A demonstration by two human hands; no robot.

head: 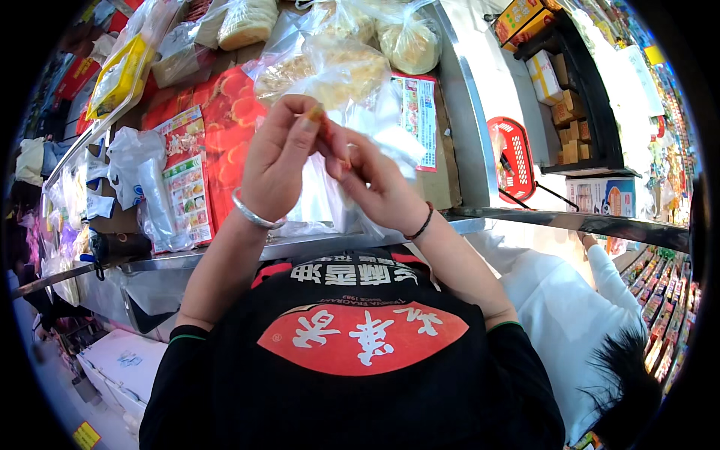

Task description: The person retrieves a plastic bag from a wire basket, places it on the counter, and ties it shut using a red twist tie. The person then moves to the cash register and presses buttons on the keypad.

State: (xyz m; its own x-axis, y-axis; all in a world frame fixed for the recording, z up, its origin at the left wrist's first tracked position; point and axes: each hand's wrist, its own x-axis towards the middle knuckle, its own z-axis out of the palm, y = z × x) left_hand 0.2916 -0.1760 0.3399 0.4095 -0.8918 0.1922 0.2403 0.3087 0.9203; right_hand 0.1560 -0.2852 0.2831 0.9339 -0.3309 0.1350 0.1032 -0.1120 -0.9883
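Observation:
My left hand [281,154], with a silver bangle at the wrist, and my right hand [378,180], with a dark braided cord, meet over the counter. Their fingers are bent and the fingertips come together. Some red and yellow shows at the fingertips, but I cannot tell whether it is a small thing held there. Just beyond lies a clear plastic bag of flatbread [332,64]. Below the hands, white and clear plastic bags [315,191] lie near the counter's front edge.
More bagged bread [409,42] sits at the back. Printed flyers [188,191] and a crumpled plastic bag [135,152] lie to the left. A metal rim [469,112] bounds the counter. At right are a red shopping basket [512,160] and a person in white [557,298].

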